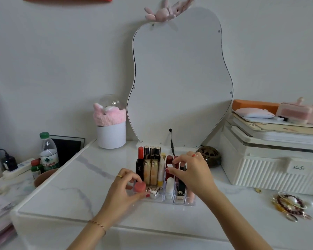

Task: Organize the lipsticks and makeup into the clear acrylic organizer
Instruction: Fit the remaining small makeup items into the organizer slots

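Observation:
The clear acrylic organizer (170, 201) stands mid-table, filled with upright lipsticks. A red one and three gold-capped black tubes (152, 152) line its back row; a black lipstick (139, 169), two gold cases (150, 171), a white stick (169, 186) and a silver piece (153, 191) stand nearer. My left hand (124, 190) grips a round coral-capped lipstick (139, 186) at the organizer's front left corner. My right hand (192, 175) hovers over the right compartments, fingertips pinching the top of a dark red lipstick (169, 160).
A wavy mirror (181, 78) leans on the wall behind. A white pot with a pink plush (110, 130) stands back left, a brown incense burner (209, 156) back right. White ribbed box (271, 165) at right, bracelets (291, 206) in front of it. Water bottle (48, 152) and power strip (16, 168) at left.

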